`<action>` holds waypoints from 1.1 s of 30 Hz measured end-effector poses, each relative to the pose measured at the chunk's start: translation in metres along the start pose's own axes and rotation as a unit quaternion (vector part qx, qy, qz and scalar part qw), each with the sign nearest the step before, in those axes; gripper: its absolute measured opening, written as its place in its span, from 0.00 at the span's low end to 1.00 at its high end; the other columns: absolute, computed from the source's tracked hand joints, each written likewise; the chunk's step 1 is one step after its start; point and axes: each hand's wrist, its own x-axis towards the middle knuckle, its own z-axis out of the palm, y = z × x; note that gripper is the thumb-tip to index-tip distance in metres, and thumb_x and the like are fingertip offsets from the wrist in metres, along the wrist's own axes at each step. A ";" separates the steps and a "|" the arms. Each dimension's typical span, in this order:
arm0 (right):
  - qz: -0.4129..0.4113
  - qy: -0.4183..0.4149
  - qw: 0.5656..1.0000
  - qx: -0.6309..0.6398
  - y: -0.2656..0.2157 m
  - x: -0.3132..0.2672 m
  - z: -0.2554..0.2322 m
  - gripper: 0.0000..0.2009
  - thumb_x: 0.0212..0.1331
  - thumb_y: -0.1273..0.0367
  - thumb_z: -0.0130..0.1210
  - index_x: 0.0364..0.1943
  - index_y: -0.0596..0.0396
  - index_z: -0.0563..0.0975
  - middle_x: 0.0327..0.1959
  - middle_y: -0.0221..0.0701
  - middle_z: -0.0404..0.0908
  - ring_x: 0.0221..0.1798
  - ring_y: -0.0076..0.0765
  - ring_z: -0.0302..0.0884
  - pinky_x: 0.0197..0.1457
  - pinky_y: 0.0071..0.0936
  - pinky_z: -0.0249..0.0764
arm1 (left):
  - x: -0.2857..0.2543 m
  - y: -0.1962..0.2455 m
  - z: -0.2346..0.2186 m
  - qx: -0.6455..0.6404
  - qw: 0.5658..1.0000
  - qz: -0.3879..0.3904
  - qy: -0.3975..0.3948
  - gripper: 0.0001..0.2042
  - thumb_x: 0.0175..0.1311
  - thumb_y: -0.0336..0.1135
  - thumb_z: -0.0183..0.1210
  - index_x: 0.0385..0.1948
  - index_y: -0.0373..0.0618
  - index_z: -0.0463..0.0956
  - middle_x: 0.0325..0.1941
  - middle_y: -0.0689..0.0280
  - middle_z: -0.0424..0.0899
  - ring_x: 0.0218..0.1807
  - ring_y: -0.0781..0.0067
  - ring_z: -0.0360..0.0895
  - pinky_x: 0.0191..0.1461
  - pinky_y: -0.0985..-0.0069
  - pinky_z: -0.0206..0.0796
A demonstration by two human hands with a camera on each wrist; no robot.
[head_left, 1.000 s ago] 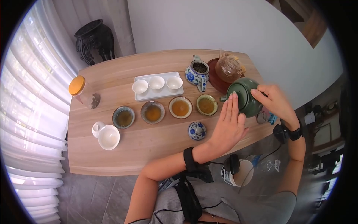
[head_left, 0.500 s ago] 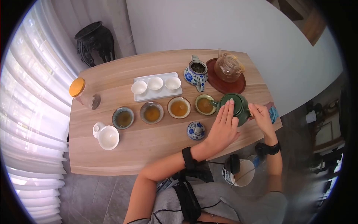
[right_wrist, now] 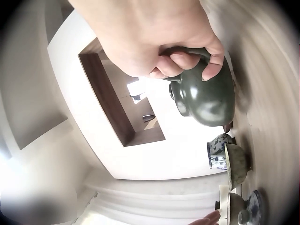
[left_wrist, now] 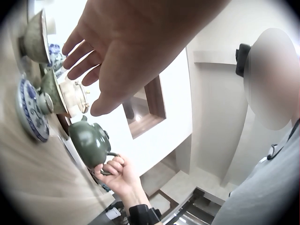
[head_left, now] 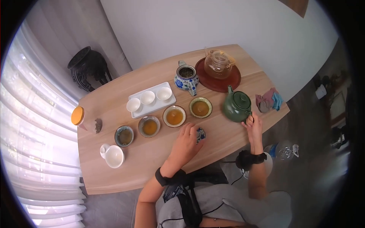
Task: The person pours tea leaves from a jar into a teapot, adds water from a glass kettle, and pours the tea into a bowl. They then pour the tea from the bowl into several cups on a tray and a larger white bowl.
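A round green teapot (head_left: 235, 109) stands upright at the table's right side, its lid on. My right hand (head_left: 254, 127) grips its handle, fingers curled round it, as the right wrist view also shows. My left hand (head_left: 185, 143) hovers over a small blue-and-white porcelain lid (head_left: 201, 135), which lies knob up on the wood and is partly covered by the fingers. In the left wrist view those fingers are loosely extended, apart from the lid (left_wrist: 33, 110). Just beyond is a greenish bowl (head_left: 191, 110) of amber tea.
More tea bowls (head_left: 140, 131) line up leftward. Behind them are a white tray (head_left: 152, 108) with three white cups, a lidless blue-and-white teapot (head_left: 185, 83) and a glass teapot (head_left: 218, 66) on a red-brown tray (head_left: 224, 87). Cloths (head_left: 268, 100) lie far right; a white cup (head_left: 115, 156) stands left.
The left hand has left the green teapot's lid and moved left over the blue-and-white lid. The right hand has brought the teapot away from the bowl and onto the table. The head view has turned.
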 end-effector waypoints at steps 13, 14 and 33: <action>-0.047 0.030 0.997 -0.057 0.031 0.011 -0.006 0.19 0.68 0.58 0.43 0.18 0.47 0.60 0.16 0.20 0.57 0.20 0.16 0.54 0.31 0.23 0.70 | -0.029 -0.034 -0.043 -0.095 0.981 -0.168 -0.035 0.12 0.56 0.31 0.62 0.39 0.38 0.73 0.32 0.61 0.82 0.32 0.70 0.81 0.35 0.77 0.72; -0.046 0.029 0.997 -0.056 0.029 0.011 -0.004 0.19 0.68 0.58 0.43 0.18 0.47 0.60 0.16 0.20 0.57 0.20 0.16 0.54 0.31 0.23 0.70 | -0.028 -0.038 -0.046 -0.093 0.981 -0.169 -0.034 0.12 0.56 0.31 0.62 0.39 0.38 0.73 0.32 0.61 0.82 0.32 0.70 0.81 0.35 0.77 0.72; -0.149 -0.295 0.768 -0.548 0.036 -0.079 0.126 0.18 0.54 0.63 0.59 0.45 0.55 0.71 0.41 0.41 0.75 0.42 0.49 0.74 0.43 0.36 0.70 | -0.030 -0.061 -0.043 -0.269 0.930 -0.249 0.006 0.09 0.64 0.33 0.56 0.28 0.36 0.75 0.10 0.73 0.67 0.11 0.87 0.66 0.16 0.83 0.54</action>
